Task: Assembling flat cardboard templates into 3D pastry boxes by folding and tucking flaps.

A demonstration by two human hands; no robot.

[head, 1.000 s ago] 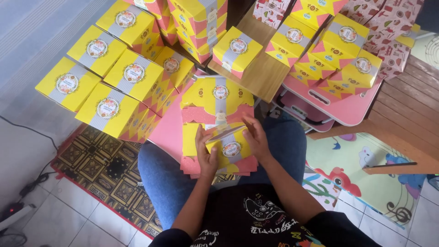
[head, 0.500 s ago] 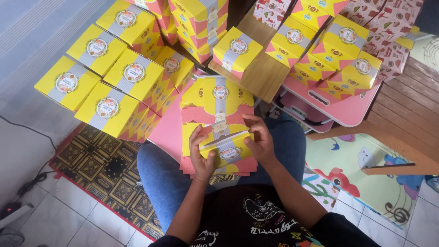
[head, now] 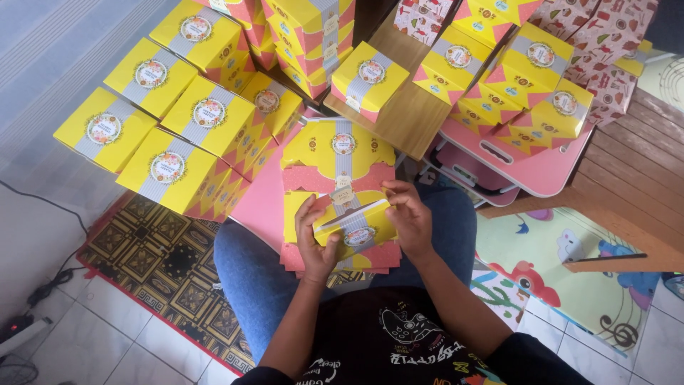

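A partly folded yellow box (head: 354,227) with a grey band and a round floral seal is held over the lap, between both hands. The left hand (head: 313,239) is closed on the box's left end, with the thumb laid along the upper edge and the fingers (head: 305,214) curled around the side. The right hand (head: 410,217) is closed on the right end, with its fingers (head: 394,191) pinched on the upper flap near the top corner. The box is tilted, its right end raised higher than its left.

Directly beneath the box, a stack of flat unfolded box blanks (head: 340,153) in yellow and pink is laid across the knees, which are covered in blue denim.

To the left, finished yellow boxes (head: 171,167) are set in rows on the floor, touching one another, beside a patterned mat (head: 153,267). One finished box (head: 370,80) is placed on a low wooden bench (head: 410,128) ahead. To the right, further finished boxes (head: 531,78) are stacked on a pink folding bench (head: 531,171). A colourful play mat (head: 563,278) is spread on the tiled floor at the right.
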